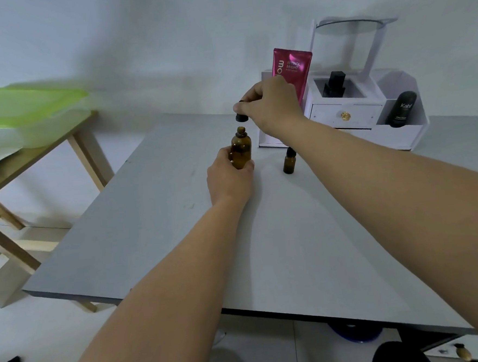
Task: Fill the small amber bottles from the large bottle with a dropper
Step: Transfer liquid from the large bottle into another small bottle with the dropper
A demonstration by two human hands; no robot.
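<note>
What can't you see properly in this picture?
Head view only:
- Large amber bottle: liquid level, dark glass and left hand hide it.
- Black cap: mostly covered by right hand.
- Small amber bottle: its top hidden behind the right forearm.
- Pink tube: small print too blurred.

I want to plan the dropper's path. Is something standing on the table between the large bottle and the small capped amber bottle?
Nothing visible stands between them. The large bottle, held by the left hand, and the small amber bottle have only bare table between them. The right forearm crosses above the small bottle.
</note>
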